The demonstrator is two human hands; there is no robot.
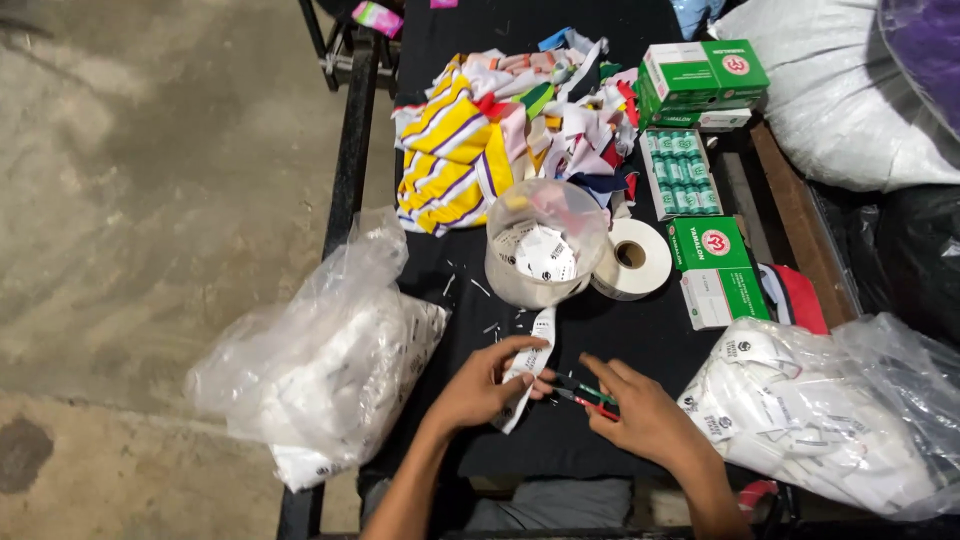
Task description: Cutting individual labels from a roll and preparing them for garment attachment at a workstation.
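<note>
My left hand (485, 385) pinches a strip of white printed labels (530, 365) that hangs over the black table (600, 335). My right hand (640, 415) grips a small pair of red and green thread snips (585, 395), their tips pointing left at the strip. Just beyond my hands stands a clear plastic tub (545, 245) holding cut white labels.
A white tape roll (632, 260) lies right of the tub. Green and white boxes (700, 75) and a tray of small green spools (680, 172) sit at the far right. Colourful fabric scraps (500, 130) are heaped behind. Clear bags of labels (320, 360) (830, 415) flank me.
</note>
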